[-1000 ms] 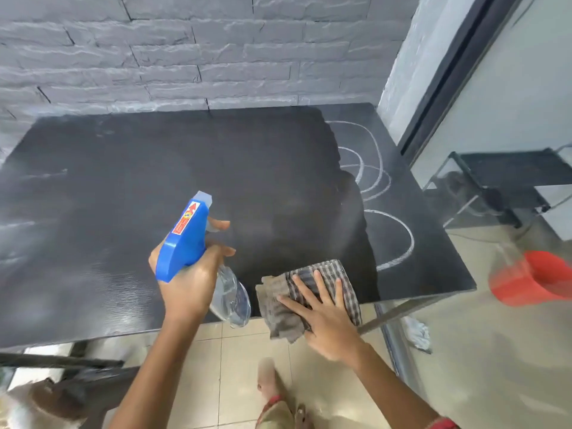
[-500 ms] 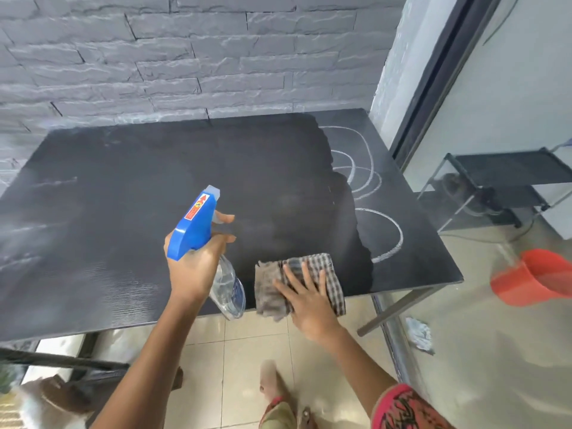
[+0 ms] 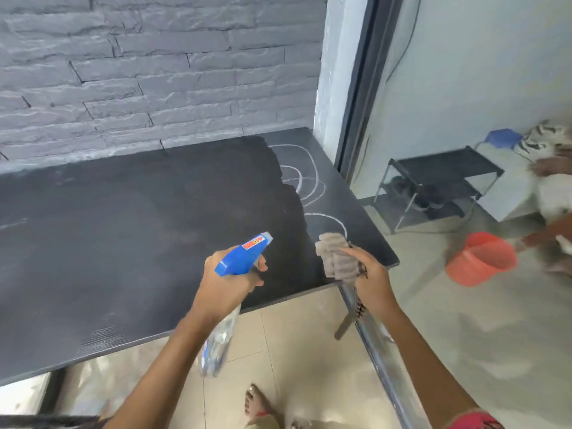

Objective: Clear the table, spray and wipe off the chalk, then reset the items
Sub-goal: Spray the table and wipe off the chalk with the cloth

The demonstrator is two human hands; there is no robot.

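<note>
Over the near right corner of the black table (image 3: 123, 227), the left hand (image 3: 226, 283) grips the spray bottle (image 3: 241, 255), nozzle aimed toward the unwiped chalk loops (image 3: 309, 181), while the right hand (image 3: 368, 274) clutches the bunched cloth (image 3: 335, 255), seemingly raised off the surface so the spray has a free path.

Black table (image 3: 123, 243) spans left and centre of frame, back edge against the grey brick wall (image 3: 154, 72). White chalk loops (image 3: 312, 181) on its right-hand strip. The rest is darker, with faint smears far left.
</note>
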